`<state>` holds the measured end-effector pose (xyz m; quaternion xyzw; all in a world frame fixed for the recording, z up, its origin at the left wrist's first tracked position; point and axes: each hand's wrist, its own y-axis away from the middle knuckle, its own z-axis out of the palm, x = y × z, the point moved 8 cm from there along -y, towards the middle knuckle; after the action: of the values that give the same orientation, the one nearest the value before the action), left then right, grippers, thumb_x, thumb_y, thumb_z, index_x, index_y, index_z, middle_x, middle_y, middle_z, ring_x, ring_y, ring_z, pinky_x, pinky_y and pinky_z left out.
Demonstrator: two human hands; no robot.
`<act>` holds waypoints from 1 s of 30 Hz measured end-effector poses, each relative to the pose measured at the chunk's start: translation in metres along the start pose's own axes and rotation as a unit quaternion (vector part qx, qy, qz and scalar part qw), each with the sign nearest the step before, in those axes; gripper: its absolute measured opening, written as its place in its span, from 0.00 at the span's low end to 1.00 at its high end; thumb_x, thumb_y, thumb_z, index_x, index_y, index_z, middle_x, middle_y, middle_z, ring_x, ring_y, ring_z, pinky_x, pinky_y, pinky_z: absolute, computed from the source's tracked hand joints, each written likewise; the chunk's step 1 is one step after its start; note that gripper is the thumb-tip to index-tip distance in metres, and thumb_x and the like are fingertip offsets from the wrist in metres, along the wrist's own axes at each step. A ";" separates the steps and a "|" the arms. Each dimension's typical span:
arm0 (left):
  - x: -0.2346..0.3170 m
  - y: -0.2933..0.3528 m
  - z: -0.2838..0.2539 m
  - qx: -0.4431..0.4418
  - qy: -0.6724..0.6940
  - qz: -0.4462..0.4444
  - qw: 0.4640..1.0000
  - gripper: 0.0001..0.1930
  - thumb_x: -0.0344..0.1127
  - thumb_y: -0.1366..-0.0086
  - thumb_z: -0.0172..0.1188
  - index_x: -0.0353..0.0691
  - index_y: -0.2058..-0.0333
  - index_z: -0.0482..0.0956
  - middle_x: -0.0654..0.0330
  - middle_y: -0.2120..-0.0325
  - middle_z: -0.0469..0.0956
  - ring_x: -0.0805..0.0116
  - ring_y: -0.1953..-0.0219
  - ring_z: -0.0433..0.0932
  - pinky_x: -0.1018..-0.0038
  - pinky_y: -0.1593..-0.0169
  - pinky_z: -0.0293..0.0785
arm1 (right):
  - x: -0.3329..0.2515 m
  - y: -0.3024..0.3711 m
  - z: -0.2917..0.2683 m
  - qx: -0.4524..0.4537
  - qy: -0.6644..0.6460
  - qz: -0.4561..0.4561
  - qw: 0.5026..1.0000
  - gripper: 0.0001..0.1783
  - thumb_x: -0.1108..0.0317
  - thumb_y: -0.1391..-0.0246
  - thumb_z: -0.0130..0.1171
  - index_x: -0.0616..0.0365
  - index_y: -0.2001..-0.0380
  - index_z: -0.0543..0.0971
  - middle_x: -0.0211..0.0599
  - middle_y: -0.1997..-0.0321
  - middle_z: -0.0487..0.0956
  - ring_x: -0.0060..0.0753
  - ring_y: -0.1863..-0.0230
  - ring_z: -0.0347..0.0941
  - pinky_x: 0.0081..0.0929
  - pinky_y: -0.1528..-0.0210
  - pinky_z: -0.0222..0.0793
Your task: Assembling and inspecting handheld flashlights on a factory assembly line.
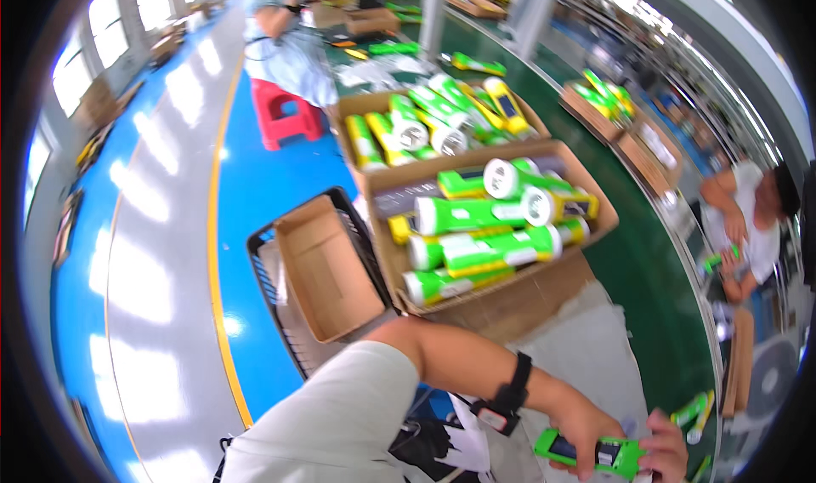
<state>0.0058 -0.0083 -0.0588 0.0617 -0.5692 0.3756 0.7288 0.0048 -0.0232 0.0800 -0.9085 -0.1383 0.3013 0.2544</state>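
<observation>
Low on the right, my left hand (585,425) is closed around a green flashlight (630,457) with a dark panel on its side, held over the work surface. My right hand (666,451) grips the right-hand end of the same flashlight with its fingers; part of that hand is cut off by the lower edge. A black strap (512,395) with a small device sits on my left wrist. Beyond my left forearm, a cardboard box (501,300) holds several green, white and yellow flashlights (503,250), piled lying on their sides.
Behind it stands another carton (351,109) of flashlights. An empty cardboard box (330,270) rests in a black crate (274,286) at left. A red stool (285,117) has a person (285,41) by it. Another person (748,219) works at the right bench.
</observation>
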 end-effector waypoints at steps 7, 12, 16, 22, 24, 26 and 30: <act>0.030 0.015 -0.009 0.180 -0.186 0.030 0.965 0.15 0.31 0.47 0.66 0.35 0.63 0.72 0.61 0.80 0.74 0.74 0.78 0.72 0.75 0.74 0.71 | 0.003 -0.006 0.002 0.049 0.006 0.024 0.999 0.14 0.76 0.54 0.59 0.66 0.62 0.73 0.45 0.71 0.75 0.42 0.71 0.70 0.31 0.71 0.65; 0.034 0.013 -0.011 0.199 -0.227 0.061 0.951 0.17 0.31 0.48 0.66 0.35 0.62 0.72 0.61 0.80 0.74 0.73 0.79 0.72 0.74 0.74 0.72 | -0.007 -0.013 0.004 0.048 0.066 0.065 0.995 0.09 0.76 0.54 0.58 0.66 0.67 0.74 0.45 0.72 0.75 0.43 0.71 0.71 0.31 0.70 0.66; 0.034 0.000 -0.010 0.185 -0.278 0.065 0.940 0.18 0.32 0.49 0.67 0.36 0.60 0.72 0.60 0.79 0.76 0.71 0.78 0.74 0.73 0.72 0.73 | -0.021 -0.011 -0.002 0.062 0.115 0.072 0.989 0.07 0.75 0.55 0.59 0.66 0.70 0.75 0.45 0.74 0.75 0.45 0.70 0.73 0.33 0.68 0.68; 0.046 0.025 -0.022 0.247 -0.532 0.129 0.799 0.20 0.37 0.46 0.64 0.40 0.56 0.71 0.58 0.73 0.78 0.63 0.72 0.77 0.67 0.68 0.74 | -0.012 -0.005 0.013 0.031 0.159 -0.017 0.987 0.08 0.72 0.52 0.58 0.65 0.69 0.76 0.45 0.73 0.77 0.49 0.68 0.74 0.39 0.65 0.71; 0.063 0.031 -0.026 0.299 -0.591 0.197 0.723 0.21 0.34 0.51 0.66 0.39 0.58 0.69 0.56 0.77 0.76 0.58 0.75 0.76 0.64 0.72 0.72 | -0.008 -0.004 0.015 0.028 0.189 -0.018 0.981 0.13 0.68 0.49 0.57 0.65 0.62 0.76 0.48 0.65 0.77 0.51 0.64 0.74 0.41 0.61 0.70; 0.078 0.042 -0.030 0.350 -0.640 0.257 0.634 0.24 0.31 0.56 0.68 0.37 0.61 0.67 0.54 0.80 0.73 0.54 0.78 0.76 0.62 0.76 0.71 | 0.023 0.000 0.002 0.077 0.341 0.201 0.915 0.20 0.64 0.48 0.58 0.63 0.53 0.72 0.51 0.55 0.73 0.55 0.58 0.71 0.40 0.56 0.68; 0.076 0.049 -0.061 0.432 -0.657 0.177 0.592 0.31 0.32 0.60 0.67 0.39 0.55 0.63 0.53 0.65 0.72 0.53 0.63 0.75 0.61 0.64 0.70 | 0.052 0.013 -0.005 0.052 0.271 0.327 0.904 0.25 0.63 0.47 0.59 0.62 0.48 0.68 0.52 0.51 0.70 0.50 0.52 0.68 0.35 0.53 0.66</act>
<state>0.0285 0.0943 -0.0300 0.4973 -0.6647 0.5564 -0.0351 0.0498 -0.0148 0.0516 -0.9348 0.2567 0.1167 0.2161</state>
